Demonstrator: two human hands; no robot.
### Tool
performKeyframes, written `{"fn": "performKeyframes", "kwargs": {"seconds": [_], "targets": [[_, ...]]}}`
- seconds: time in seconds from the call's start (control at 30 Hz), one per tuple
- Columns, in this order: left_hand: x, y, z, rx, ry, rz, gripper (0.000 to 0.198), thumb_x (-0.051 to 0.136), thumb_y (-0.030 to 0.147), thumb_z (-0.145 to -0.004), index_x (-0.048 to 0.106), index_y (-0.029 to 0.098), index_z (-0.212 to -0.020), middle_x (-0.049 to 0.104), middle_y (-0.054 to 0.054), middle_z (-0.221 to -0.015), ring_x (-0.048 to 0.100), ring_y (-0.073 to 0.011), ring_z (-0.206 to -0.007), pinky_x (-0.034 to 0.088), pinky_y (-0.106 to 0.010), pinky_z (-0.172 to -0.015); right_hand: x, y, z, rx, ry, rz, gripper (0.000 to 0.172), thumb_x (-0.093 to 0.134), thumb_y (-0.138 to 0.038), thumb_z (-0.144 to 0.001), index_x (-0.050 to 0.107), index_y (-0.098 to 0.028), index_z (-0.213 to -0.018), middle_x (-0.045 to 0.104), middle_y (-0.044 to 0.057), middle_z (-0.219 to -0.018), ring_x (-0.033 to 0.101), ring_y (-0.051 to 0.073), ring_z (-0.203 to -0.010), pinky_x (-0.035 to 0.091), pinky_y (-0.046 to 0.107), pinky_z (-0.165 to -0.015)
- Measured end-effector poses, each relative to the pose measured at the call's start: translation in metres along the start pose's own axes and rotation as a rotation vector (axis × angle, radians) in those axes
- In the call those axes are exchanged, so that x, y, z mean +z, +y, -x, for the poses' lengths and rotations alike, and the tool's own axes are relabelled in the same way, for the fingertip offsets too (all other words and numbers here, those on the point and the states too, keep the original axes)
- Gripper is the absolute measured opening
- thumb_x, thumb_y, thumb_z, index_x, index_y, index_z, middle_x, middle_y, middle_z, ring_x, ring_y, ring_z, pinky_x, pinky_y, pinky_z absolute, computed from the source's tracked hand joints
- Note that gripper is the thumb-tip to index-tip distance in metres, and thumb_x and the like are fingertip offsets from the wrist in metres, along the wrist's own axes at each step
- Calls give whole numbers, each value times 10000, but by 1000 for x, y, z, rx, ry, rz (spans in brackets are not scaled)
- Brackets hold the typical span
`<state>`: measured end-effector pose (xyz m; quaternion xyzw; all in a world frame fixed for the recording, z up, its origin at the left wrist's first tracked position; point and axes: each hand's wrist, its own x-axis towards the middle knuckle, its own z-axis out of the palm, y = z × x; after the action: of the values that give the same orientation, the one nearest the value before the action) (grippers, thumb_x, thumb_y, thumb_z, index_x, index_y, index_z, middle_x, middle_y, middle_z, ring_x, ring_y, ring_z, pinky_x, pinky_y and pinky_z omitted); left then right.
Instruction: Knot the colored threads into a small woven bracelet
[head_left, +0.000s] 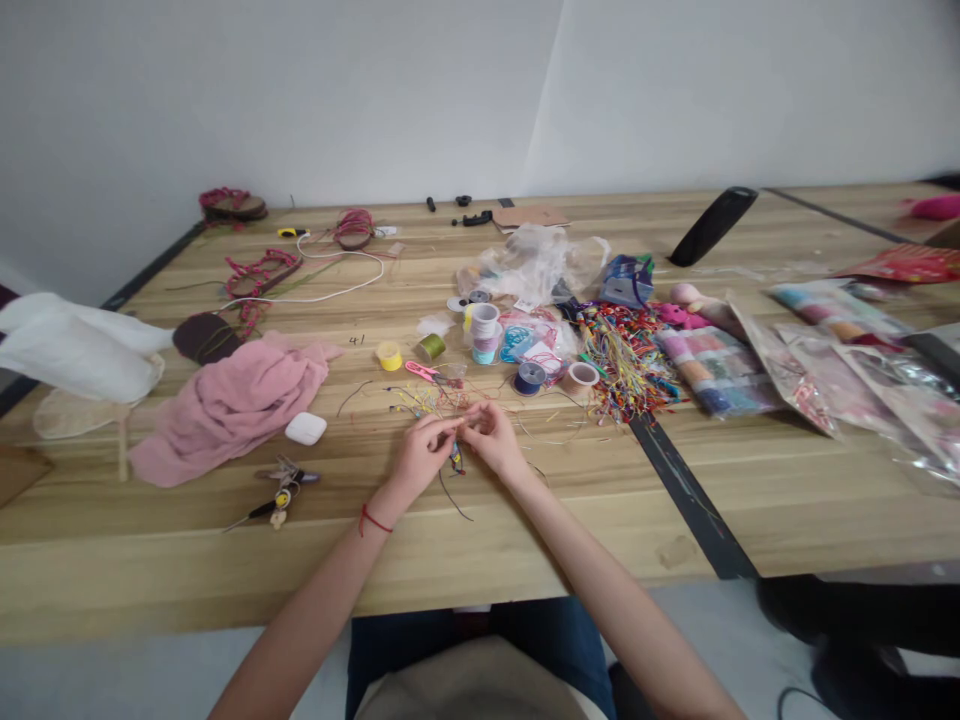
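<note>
Both forearms reach up from the bottom of the frame and converge at centre, a red string bracelet (374, 520) on the left wrist. Over a wooden table (600, 520), the left hand (421, 455) and right hand (491, 440) are narrowly pinched, fingertips together on a thin dark cord (450, 495), with a small knotted multicoloured piece (456, 458) hanging just below them. To the upper right, a clear packet of coloured strands (716, 370) lies beside a tangle of rainbow cords (622, 365) and a navy thread spool (529, 378)
</note>
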<state>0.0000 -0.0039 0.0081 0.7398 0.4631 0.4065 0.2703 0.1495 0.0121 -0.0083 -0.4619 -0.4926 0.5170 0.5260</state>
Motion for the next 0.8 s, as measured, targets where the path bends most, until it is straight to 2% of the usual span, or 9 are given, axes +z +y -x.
{"fn": "performKeyframes", "kwargs": {"seconds": [0.1, 0.27, 0.4, 0.8], "targets": [[0, -1, 0, -2, 21, 4, 306, 566, 76, -813, 710, 188, -1059, 572, 10, -775, 336, -49, -495, 307, -176, -482, -1, -1, -1, -25, 57, 41, 307, 705, -261, -606, 495, -212, -823, 611, -9, -760, 510, 108, -568, 389, 231, -520], [1, -1, 0, -16, 32, 11, 303, 562, 86, -814, 712, 194, -1054, 572, 7, -780, 341, -49, -497, 302, -175, -478, 0, -2, 0, 0, 61, 19, 328, 721, -291, -606, 490, -218, -828, 639, -2, -737, 525, 121, -558, 393, 238, -512], [1, -2, 0, -6, 50, 38, 296, 561, 78, -805, 710, 182, -1038, 587, 3, -784, 339, -51, -498, 310, -172, -477, 0, -6, 1, -39, 105, 83, 305, 729, -313, -617, 508, -217, -805, 629, 3, -775, 497, 110, -545, 391, 241, -503], [1, 0, 0, -26, 41, 52, 309, 561, 72, -806, 713, 187, -1049, 572, 9, -785, 334, -46, -494, 298, -176, -478, 0, -5, 3, 29, 12, -24, 334, 733, -349, -643, 499, -221, -844, 686, 13, -725, 552, 127, -533, 392, 231, -475]]}}
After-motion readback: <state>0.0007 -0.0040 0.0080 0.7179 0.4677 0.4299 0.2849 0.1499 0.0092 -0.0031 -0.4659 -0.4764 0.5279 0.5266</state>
